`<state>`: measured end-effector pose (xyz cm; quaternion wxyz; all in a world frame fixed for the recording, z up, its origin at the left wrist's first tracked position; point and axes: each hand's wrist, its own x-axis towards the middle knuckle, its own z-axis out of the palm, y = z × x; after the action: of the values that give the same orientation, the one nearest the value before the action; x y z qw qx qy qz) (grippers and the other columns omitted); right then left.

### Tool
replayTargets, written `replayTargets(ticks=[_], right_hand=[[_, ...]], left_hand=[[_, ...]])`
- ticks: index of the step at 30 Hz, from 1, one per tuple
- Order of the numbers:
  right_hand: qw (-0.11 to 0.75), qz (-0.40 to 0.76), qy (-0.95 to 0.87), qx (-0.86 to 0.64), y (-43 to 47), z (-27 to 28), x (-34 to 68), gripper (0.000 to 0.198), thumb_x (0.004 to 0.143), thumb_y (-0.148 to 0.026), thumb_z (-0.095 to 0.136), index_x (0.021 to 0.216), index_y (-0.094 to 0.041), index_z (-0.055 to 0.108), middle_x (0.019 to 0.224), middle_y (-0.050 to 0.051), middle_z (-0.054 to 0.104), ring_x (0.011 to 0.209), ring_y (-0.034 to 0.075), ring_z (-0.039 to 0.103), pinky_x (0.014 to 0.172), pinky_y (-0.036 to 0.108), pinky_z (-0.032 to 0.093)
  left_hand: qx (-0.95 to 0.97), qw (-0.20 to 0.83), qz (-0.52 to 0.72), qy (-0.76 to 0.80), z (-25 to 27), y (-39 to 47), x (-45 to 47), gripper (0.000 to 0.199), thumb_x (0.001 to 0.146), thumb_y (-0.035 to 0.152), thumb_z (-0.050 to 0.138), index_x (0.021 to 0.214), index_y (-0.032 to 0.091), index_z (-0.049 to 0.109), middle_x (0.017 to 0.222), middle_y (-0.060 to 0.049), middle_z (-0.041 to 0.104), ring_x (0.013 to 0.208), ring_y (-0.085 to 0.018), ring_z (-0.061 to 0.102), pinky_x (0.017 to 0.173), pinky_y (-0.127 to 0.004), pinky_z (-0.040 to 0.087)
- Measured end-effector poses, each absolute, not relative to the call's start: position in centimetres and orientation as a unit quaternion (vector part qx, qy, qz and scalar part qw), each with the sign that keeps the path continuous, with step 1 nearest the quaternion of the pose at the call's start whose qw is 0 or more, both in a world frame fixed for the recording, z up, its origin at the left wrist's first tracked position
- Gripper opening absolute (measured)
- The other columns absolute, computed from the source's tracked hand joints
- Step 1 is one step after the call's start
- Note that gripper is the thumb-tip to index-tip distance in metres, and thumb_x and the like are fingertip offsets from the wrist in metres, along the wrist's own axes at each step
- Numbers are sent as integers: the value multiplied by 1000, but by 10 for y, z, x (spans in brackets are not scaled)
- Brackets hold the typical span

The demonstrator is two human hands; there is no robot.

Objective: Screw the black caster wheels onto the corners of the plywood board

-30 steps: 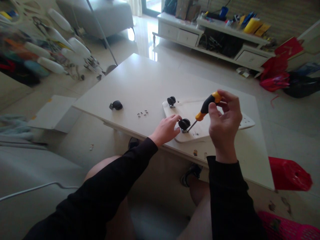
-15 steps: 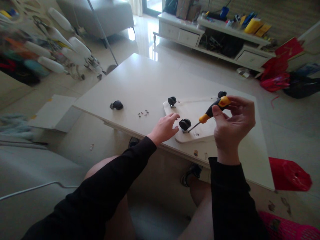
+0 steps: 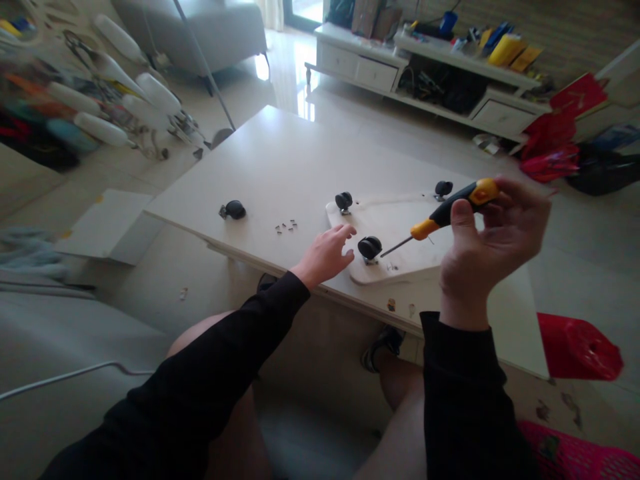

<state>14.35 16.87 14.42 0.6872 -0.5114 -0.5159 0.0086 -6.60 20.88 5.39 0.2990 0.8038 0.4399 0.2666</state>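
Observation:
My right hand [image 3: 493, 247] grips a yellow-and-black screwdriver [image 3: 453, 208], its shaft slanting down to the left. The tip is just right of the near black caster wheel [image 3: 370, 247], apart from its metal plate. That caster stands on a white board [image 3: 395, 227] with rounded corners, along with a second caster [image 3: 344, 201] and a third caster [image 3: 443, 190] at the far edge. My left hand [image 3: 327, 253] rests by the board's left edge, fingers loosely curled and apart, holding nothing. Several small screws [image 3: 287, 227] and a loose caster [image 3: 233, 210] lie on the table to the left.
The white table [image 3: 240, 167] extends ahead and left. Beside its right corner is a red plastic item [image 3: 575, 348]. A white box [image 3: 107, 227] stands on the floor at left. At the back a white TV cabinet [image 3: 370, 63] carries assorted items.
My right hand has drawn the screwdriver up and to the right. Its tip has come away from the near caster's plate. My left hand has shifted slightly left.

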Motion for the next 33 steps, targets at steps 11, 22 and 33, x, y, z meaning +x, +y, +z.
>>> replayTargets(ticks=[11,22,33], right_hand=[[665,23,-512,-543,170,131,136,38,78,-28,82,114,-25,68,111,3,70,100,18,69,73,30,63],[701,4,-489,-519,171,134,139,40,78,-31,83,114,-24,67,112,3,67,97,17,69,77,32,64],[684,13,-495,-535,169,130,140,44,79,-39,83,116,-26,66,115,5,65,104,21,69,75,33,64]], left_hand=[[805,301,266,437,55,208,-66,30,90,10,66,120,18,64,128,-13,74,103,-24,73,97,-43,59],[806,297,267,438,53,210,-69,30,91,12,66,121,18,64,127,-13,74,102,-25,73,98,-44,59],[807,294,266,438,53,211,-70,30,91,11,65,121,18,64,125,-13,73,101,-24,73,95,-43,59]])
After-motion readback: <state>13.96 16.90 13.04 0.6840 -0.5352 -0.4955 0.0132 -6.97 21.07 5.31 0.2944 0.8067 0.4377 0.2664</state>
